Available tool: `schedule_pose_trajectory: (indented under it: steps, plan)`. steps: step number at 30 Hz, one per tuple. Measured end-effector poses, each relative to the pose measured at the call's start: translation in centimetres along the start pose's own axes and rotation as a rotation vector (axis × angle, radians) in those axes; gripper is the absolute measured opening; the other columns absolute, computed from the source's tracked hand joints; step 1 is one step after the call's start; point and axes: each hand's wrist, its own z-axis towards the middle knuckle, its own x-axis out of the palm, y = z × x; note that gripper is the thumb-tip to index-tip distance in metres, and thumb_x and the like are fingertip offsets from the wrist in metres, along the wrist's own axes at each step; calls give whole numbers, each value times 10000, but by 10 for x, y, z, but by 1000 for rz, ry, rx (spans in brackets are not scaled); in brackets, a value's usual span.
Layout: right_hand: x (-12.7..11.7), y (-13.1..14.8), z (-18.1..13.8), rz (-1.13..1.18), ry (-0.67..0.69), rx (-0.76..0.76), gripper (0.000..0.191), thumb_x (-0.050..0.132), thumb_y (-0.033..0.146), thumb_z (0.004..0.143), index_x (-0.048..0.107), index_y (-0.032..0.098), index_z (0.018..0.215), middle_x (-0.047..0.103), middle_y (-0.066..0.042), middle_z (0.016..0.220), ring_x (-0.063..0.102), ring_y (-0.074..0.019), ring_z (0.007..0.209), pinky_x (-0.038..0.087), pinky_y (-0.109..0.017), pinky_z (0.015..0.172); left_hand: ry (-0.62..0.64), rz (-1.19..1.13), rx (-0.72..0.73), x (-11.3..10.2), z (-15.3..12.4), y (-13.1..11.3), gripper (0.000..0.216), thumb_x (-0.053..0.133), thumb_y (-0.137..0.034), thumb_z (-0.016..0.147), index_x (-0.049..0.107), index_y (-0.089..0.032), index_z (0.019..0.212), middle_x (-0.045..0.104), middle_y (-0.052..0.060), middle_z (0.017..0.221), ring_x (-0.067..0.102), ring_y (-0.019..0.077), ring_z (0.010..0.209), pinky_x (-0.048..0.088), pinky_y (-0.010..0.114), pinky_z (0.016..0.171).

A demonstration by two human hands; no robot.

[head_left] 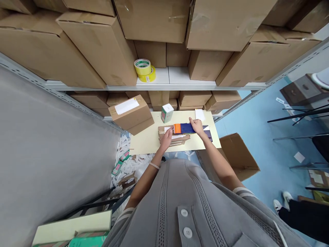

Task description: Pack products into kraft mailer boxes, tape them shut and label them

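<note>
My right hand (197, 126) is closed around the right end of a flat dark blue object with an orange end (187, 128); its kind does not show clearly. My left hand (166, 137) has its fingers drawn together beside the orange end, over a small cardboard box (180, 140). What those fingers pinch is too small to make out. The box lies below the blue object. A dark, flat, phone-like thing (208, 133) lies just right of my right hand. Behind my hands stand a small white and green box (167, 113) and a white card (199, 115).
A tilted cardboard box with a white label (136, 120) rests at the left of the pale tabletop (144, 145). Two yellow tape rolls (144, 70) and cardboard boxes fill the shelf (177, 75). An opened carton (238, 156) stands right; paper scraps (123, 175) lie lower left.
</note>
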Motion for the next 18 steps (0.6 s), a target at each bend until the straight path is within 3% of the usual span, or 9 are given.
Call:
schedule_pose_trajectory:
  steps: [3, 6, 12, 18]
  plan:
    - [1, 5, -1, -27, -3, -11, 693, 277, 778, 862, 256, 253, 409, 283, 18, 406, 318, -110, 434, 268, -281, 506, 41, -411, -233, 4, 8, -9, 422, 347, -344, 1034, 563, -144, 1337, 608, 123, 1385, 631, 229, 1214, 512, 415, 1052]
    - [0, 9, -3, -53, -7, -18, 692, 265, 764, 879, 226, 256, 411, 272, 16, 398, 300, -109, 422, 254, -288, 504, 45, -634, -332, 2, 12, -9, 320, 491, -270, 989, 614, -99, 1230, 662, 149, 1297, 691, 224, 1094, 539, 422, 1022]
    - [-1, 12, -5, -118, 19, -7, 682, 260, 711, 926, 230, 247, 426, 303, 7, 401, 335, -114, 439, 261, -284, 514, -9, -761, -427, -1, 20, 2, 150, 599, -160, 922, 672, -119, 1045, 735, 118, 1110, 713, 169, 983, 561, 353, 981]
    - [-3, 12, -6, -215, 69, -30, 683, 239, 638, 975, 286, 231, 429, 383, -7, 424, 381, -117, 448, 289, -274, 531, -61, -772, -438, 9, 32, 11, 33, 691, -138, 831, 697, -134, 863, 744, 93, 846, 716, 176, 833, 581, 352, 888]
